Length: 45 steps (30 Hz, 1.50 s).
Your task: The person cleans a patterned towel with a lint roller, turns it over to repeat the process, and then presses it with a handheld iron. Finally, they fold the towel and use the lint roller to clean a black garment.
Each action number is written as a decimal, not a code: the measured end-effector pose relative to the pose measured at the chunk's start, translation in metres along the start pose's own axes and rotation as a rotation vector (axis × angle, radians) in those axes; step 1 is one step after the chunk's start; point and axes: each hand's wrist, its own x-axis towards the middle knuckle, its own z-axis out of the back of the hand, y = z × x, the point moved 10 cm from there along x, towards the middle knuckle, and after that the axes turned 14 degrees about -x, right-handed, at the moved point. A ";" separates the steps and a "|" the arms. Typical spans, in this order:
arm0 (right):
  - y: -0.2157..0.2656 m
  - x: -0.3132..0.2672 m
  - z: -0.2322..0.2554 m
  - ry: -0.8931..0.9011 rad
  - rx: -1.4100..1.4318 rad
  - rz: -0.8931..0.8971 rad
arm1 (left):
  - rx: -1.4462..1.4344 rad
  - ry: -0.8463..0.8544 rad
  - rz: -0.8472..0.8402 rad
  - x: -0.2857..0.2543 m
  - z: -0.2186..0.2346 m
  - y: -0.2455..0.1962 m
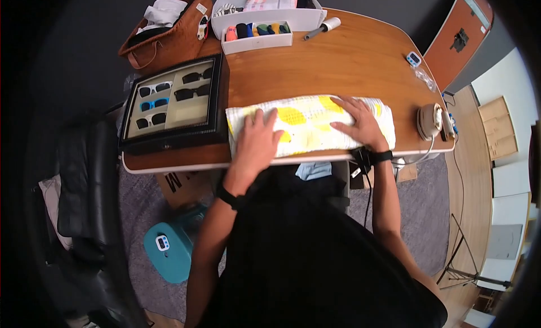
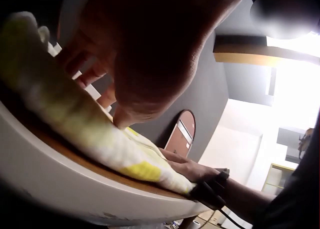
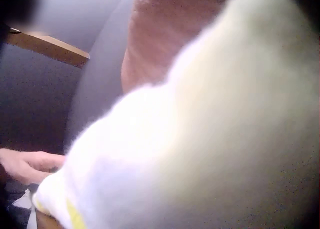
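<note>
A white cloth (image 1: pixel 310 137) with yellow patches lies folded into a long strip along the table's front edge. On its left part rests my left hand (image 1: pixel 258 141), fingers spread and pointing away from me. My right hand (image 1: pixel 360 125) lies flat on the right part, its fingers angled toward the left. In the left wrist view the folded cloth (image 2: pixel 95 124) looks thick and soft, with the left fingertips touching its top. The right wrist view is mostly filled by the blurred cloth (image 3: pixel 200 139) close to the lens, and the right fingers are hidden there.
A glasses case (image 1: pixel 222 102) with several sunglasses stands left of the cloth. Behind are a brown basket (image 1: pixel 169 49), a white box (image 1: pixel 310 18), a small box of rolled fabrics (image 1: pixel 256 45) and a lint roller (image 1: pixel 324 28). A corded beige device (image 1: pixel 429 120) stands at right.
</note>
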 end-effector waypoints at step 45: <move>-0.004 -0.011 0.005 -0.232 0.044 -0.027 | -0.237 -0.297 -0.161 -0.006 0.021 0.051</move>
